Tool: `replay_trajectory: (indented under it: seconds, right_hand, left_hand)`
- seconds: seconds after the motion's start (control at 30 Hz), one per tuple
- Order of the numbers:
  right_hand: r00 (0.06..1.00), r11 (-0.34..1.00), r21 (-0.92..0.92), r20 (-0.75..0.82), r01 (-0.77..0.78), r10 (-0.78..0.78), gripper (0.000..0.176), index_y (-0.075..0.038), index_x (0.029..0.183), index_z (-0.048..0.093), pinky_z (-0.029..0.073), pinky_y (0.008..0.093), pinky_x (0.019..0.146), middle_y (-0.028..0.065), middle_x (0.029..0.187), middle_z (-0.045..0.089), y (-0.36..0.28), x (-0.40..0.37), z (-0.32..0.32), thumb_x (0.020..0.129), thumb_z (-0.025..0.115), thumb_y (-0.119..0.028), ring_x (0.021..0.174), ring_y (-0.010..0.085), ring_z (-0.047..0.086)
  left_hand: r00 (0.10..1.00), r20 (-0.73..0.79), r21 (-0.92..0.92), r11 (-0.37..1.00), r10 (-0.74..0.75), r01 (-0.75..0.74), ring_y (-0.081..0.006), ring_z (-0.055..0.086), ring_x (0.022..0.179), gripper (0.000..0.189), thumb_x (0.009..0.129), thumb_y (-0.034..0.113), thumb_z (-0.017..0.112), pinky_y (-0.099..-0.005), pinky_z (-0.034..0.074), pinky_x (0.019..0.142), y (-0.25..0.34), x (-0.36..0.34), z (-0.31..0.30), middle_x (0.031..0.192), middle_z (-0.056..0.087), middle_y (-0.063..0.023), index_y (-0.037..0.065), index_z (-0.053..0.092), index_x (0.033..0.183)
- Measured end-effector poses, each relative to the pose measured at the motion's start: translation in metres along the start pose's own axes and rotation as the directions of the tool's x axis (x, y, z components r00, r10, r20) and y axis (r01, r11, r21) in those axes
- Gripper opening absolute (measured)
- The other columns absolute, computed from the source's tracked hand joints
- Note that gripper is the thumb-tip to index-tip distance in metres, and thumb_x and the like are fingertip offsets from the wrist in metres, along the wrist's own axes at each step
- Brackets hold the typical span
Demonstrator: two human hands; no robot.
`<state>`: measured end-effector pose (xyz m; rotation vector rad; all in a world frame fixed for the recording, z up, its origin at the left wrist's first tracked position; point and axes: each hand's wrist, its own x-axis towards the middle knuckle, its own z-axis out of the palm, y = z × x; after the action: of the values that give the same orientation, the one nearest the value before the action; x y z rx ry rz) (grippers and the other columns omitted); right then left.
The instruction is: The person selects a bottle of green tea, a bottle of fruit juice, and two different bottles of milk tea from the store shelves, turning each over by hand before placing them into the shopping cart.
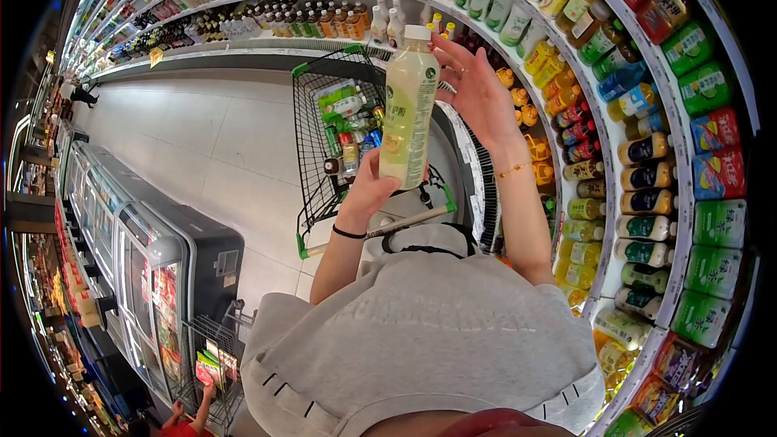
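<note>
My left hand [374, 188] is wrapped around the lower part of a large plastic bottle [409, 105] with a white cap and a pale yellow-green label. The bottle stands nearly upright in front of my chest. Beside its upper part, my right hand [479, 97] is raised with fingers extended, the fingertips right at the bottle's shoulder. Behind and below the bottle is a black wire shopping cart [306, 154] with green corners. Inside the cart lie several bottles, cans and a green pack [336, 99].
Curved shelves [676, 129] packed with drinks wrap around the right and far side. On the left stands a grey glass-lidded freezer [174, 251]. At lower left, another person's hand [206, 398] is by a second wire cart [222, 340]. Another person [77, 93] is far off left.
</note>
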<state>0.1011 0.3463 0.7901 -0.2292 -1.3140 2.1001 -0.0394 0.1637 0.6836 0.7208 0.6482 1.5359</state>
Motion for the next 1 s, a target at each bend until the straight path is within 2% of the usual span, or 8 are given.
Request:
replay_trajectory:
  seconds: [0.03,0.1,0.23,0.33,0.4,0.5,0.6,1.0]
  right_hand:
    - [1.000,1.000,0.000,0.001,-0.001,0.001,0.066,-0.008,0.149,0.051,0.046,0.0370,0.099,0.0042,0.132,0.058,0.001,0.000,-0.001,0.109,0.031,-0.057,0.114,0.0150,0.055]
    - [1.000,0.998,0.066,-0.014,0.012,-0.011,0.060,-0.007,0.153,0.045,0.046,0.0371,0.100,0.0042,0.135,0.058,0.003,0.000,-0.001,0.109,0.041,-0.049,0.118,0.0150,0.055]
    - [0.998,0.998,-0.015,-0.032,0.057,-0.058,0.061,-0.006,0.157,0.037,0.045,0.0388,0.104,0.0065,0.140,0.055,0.004,-0.005,0.005,0.105,0.059,-0.030,0.127,0.0164,0.052]
    - [0.996,0.992,-0.110,-0.065,0.055,-0.063,0.079,-0.006,0.160,0.029,0.043,0.0407,0.110,0.0101,0.146,0.052,0.010,-0.006,0.004,0.095,0.073,-0.013,0.136,0.0197,0.048]
    - [0.995,0.990,-0.128,-0.069,0.061,-0.070,0.090,-0.010,0.162,0.025,0.043,0.0426,0.112,0.0144,0.145,0.054,0.018,-0.002,0.002,0.089,0.078,-0.010,0.135,0.0235,0.053]
    - [0.997,0.999,0.034,0.066,0.027,-0.029,0.093,-0.014,0.163,0.022,0.046,0.0447,0.111,0.0175,0.139,0.059,0.005,-0.005,0.016,0.088,0.076,-0.007,0.128,0.0288,0.060]
    - [0.993,0.996,0.080,0.104,0.041,-0.050,0.096,-0.017,0.163,0.021,0.051,0.0508,0.107,0.0201,0.137,0.060,0.003,-0.005,0.019,0.086,0.079,-0.018,0.123,0.0360,0.063]
    - [0.959,0.979,0.194,0.261,0.062,-0.113,0.102,-0.010,0.163,0.016,0.051,0.0504,0.104,0.0236,0.131,0.061,-0.001,-0.008,0.018,0.081,0.078,-0.017,0.122,0.0382,0.063]
  left_hand:
    - [1.000,-0.001,-0.001,1.000,0.000,0.000,-0.0258,0.068,0.110,0.083,0.071,0.028,0.088,-0.0384,0.056,0.096,0.000,0.000,0.000,0.120,0.066,-0.0174,-0.004,0.051,0.138]
    - [0.986,-0.132,0.360,0.932,0.099,-0.046,-0.0225,0.067,0.112,0.080,0.071,0.021,0.087,-0.0345,0.054,0.099,0.005,0.002,0.005,0.123,0.065,-0.0145,-0.005,0.051,0.138]
    - [0.931,-0.254,0.552,0.830,0.262,-0.083,-0.0186,0.066,0.113,0.078,0.070,0.013,0.085,-0.0316,0.051,0.101,0.002,0.005,0.032,0.127,0.064,-0.0110,-0.005,0.051,0.138]
    - [0.797,-0.261,0.801,0.583,0.545,-0.137,-0.0208,0.064,0.106,0.075,0.070,0.005,0.084,-0.0337,0.050,0.097,-0.005,0.004,0.039,0.119,0.065,-0.0097,-0.003,0.052,0.137]
    - [0.649,-0.054,0.998,0.064,0.759,0.009,-0.0245,0.055,0.103,0.077,0.067,0.003,0.087,-0.0378,0.045,0.091,0.000,0.001,0.048,0.114,0.059,-0.0096,0.003,0.054,0.137]
    - [0.512,0.139,0.988,-0.154,0.848,-0.013,-0.0274,0.044,0.102,0.081,0.064,0.005,0.091,-0.0414,0.039,0.085,-0.010,-0.001,0.039,0.114,0.050,-0.0099,0.009,0.056,0.136]
    - [0.534,0.249,0.933,-0.347,0.808,0.090,-0.0274,0.041,0.107,0.082,0.062,0.006,0.093,-0.0413,0.036,0.084,-0.013,-0.010,0.034,0.120,0.043,-0.0104,0.014,0.057,0.135]
    - [0.489,0.431,0.869,-0.495,0.759,0.002,-0.0285,0.038,0.109,0.079,0.068,0.010,0.089,-0.0423,0.033,0.086,-0.012,-0.019,0.043,0.124,0.041,-0.0120,0.018,0.051,0.136]
